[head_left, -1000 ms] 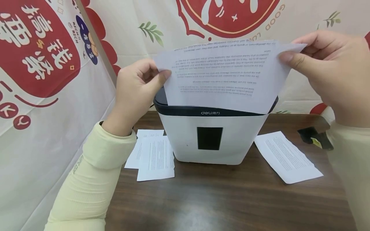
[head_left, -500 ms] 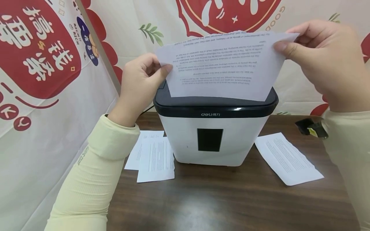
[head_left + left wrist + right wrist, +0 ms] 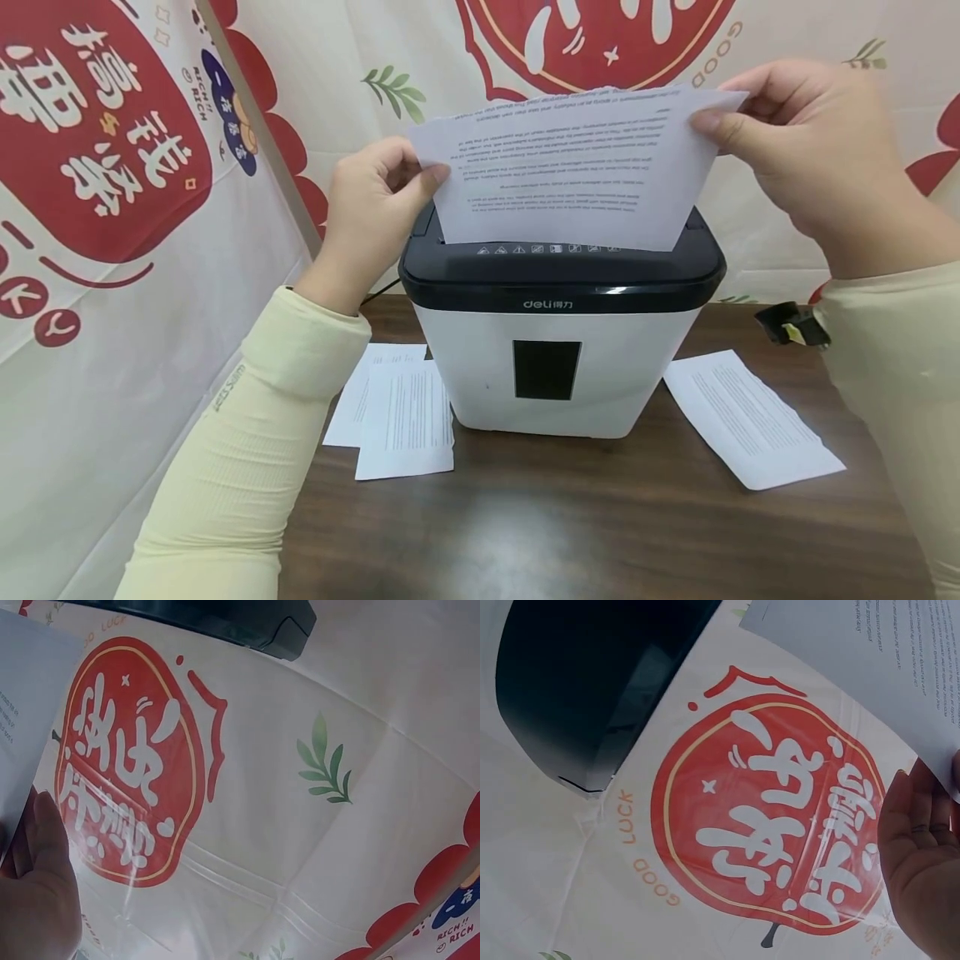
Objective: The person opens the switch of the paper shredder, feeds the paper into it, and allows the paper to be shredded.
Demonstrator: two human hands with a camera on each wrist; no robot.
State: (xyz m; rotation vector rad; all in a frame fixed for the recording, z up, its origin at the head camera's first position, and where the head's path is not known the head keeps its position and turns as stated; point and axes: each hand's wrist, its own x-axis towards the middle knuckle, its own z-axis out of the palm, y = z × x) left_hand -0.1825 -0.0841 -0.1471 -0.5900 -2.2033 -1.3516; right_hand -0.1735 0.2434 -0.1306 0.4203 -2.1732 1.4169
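A printed sheet of paper (image 3: 562, 171) with a torn upper edge is stretched between both hands, its text upside down in the head view. My left hand (image 3: 375, 212) pinches its upper left corner between thumb and fingers. At the upper right corner, my right hand (image 3: 810, 154) pinches it the same way. Behind and below the sheet stands a white paper shredder (image 3: 480, 367) with a black top (image 3: 555, 279) and a dark window in front. The sheet's lower edge overlaps the black top in this view, hiding part of it. Both wrist views show the paper (image 3: 870, 667) held at its edge.
Two overlapping printed sheets (image 3: 408, 425) lie on the brown table (image 3: 525, 517) left of the shredder. Another printed sheet (image 3: 753, 421) lies to its right. A white cloth with red designs (image 3: 330, 50) hangs behind, and a black cable (image 3: 381, 292) runs at the left.
Both hands have raised the sheet, so its lower edge, earlier over the shredder's front rim, now shows higher and uncovers a row of icons. The right hand has shifted slightly left.
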